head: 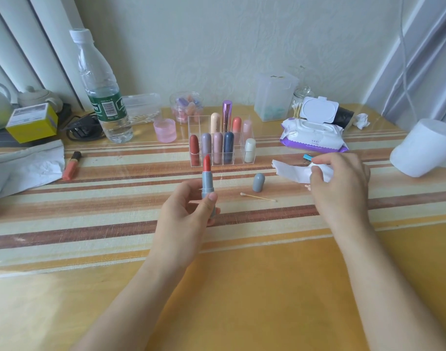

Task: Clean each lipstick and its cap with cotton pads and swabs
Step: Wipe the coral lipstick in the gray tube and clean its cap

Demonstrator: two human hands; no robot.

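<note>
Lipstick [208, 179] in curled left fingers [212, 198]; right fingers [327, 160] pinch tissue [292, 171].

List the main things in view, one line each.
open lipstick: 1, grey tube red bullet, upright in left hand
cap: 1, grey, standing right of lipstick
cotton swab: 1, pale, lying before cap
tissue: 1, white, under right hand
organiser: 1, clear, centre back, holds nine capped lipsticks
water bottle: 1, clear, green label, back left
wipes pack: 1, white-purple, lid open, back right
jar: 1, pink, left of organiser
paper roll: 1, white, right edge
left hand: 1, grips the lipstick
right hand: 1, pinches the tissue
</note>
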